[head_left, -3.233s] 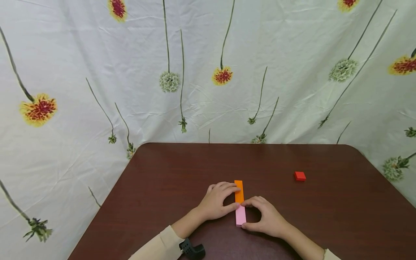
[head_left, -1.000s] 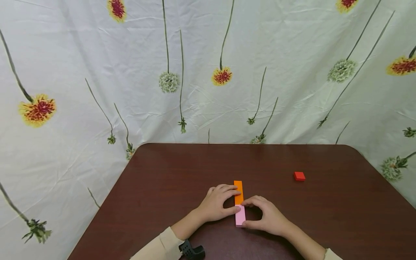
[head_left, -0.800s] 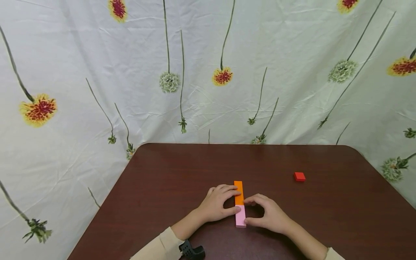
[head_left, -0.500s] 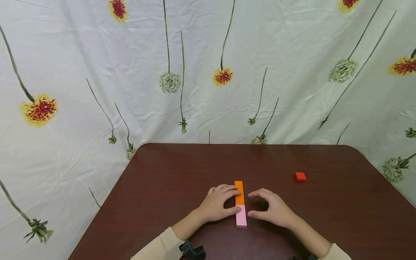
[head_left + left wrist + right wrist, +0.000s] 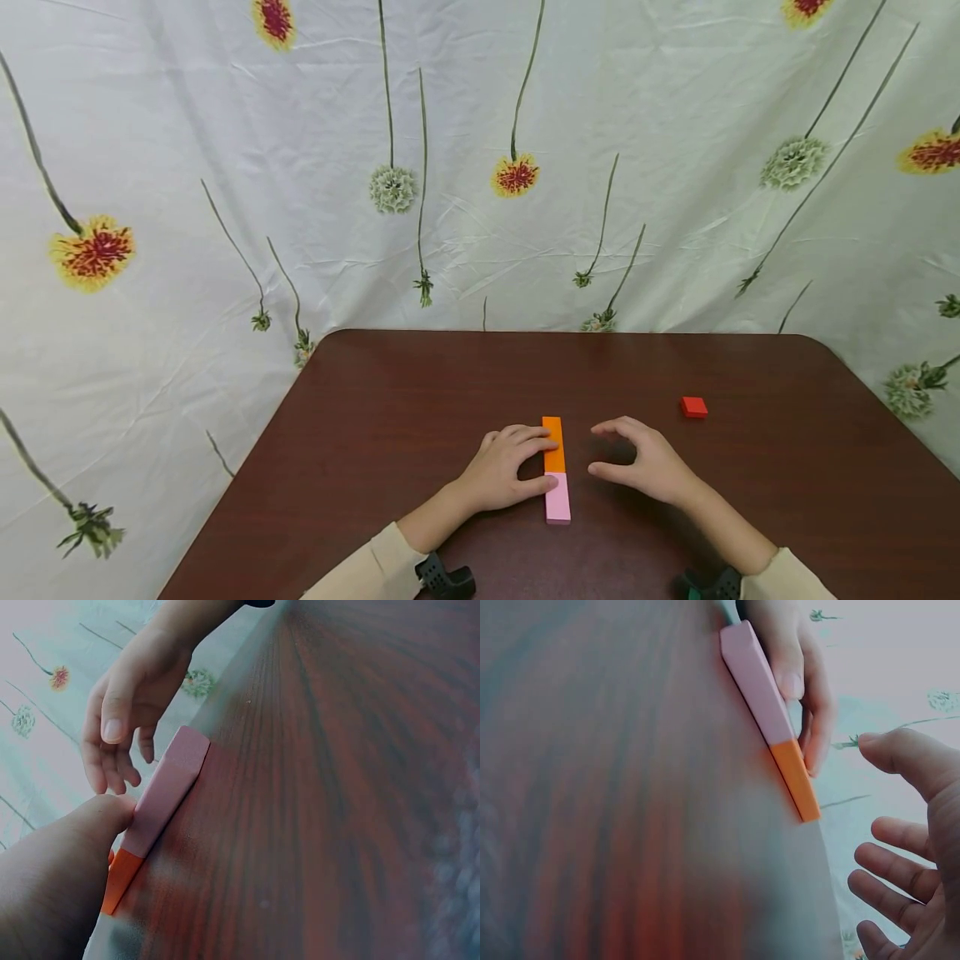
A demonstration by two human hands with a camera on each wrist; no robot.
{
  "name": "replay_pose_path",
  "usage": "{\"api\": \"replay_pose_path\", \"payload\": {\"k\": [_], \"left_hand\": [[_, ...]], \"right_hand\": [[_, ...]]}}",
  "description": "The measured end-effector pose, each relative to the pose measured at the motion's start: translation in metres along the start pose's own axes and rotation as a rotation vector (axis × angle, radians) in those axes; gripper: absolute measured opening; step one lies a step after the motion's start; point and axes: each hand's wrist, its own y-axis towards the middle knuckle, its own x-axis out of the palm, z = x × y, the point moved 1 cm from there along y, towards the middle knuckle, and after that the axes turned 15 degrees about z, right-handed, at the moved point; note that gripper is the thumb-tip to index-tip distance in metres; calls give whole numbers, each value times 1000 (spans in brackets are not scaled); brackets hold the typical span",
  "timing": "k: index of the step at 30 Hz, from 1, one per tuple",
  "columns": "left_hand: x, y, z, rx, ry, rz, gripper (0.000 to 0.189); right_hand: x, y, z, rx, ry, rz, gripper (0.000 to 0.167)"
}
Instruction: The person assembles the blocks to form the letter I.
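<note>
An orange block (image 5: 553, 446) and a pink block (image 5: 557, 500) lie end to end in one line on the table, orange farther away. My left hand (image 5: 504, 468) rests at their left side, its fingertips on the orange block and its thumb on the pink one near the joint. Off to the right, my right hand (image 5: 651, 461) hovers with thumb and fingers spread apart and nothing between them. In the right wrist view that hand's fingers (image 5: 889, 896) are loosely bent, clear of the blocks.
A small red block (image 5: 693, 407) lies farther back on the right of the dark brown table (image 5: 420, 375). Behind the table's far edge hangs a white cloth (image 5: 322, 125) with a flower print. Each wrist carries a black strap device (image 5: 445, 577).
My right hand has let go of the pink block and moved right and away from it. The left hand stays on the blocks, having shifted slightly nearer with its thumb since the earliest frame.
</note>
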Motion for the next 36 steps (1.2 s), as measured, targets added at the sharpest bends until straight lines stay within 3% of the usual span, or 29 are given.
{"api": "replay_pose_path", "payload": {"k": [22,36], "left_hand": [[1,1,-1,-1,7,-6,52],[1,-1,-2,5,-6,-4,53]], "right_hand": [[-27,12,21,137,-70,47,51],[-49,18,33,201,-55,54,53]]}}
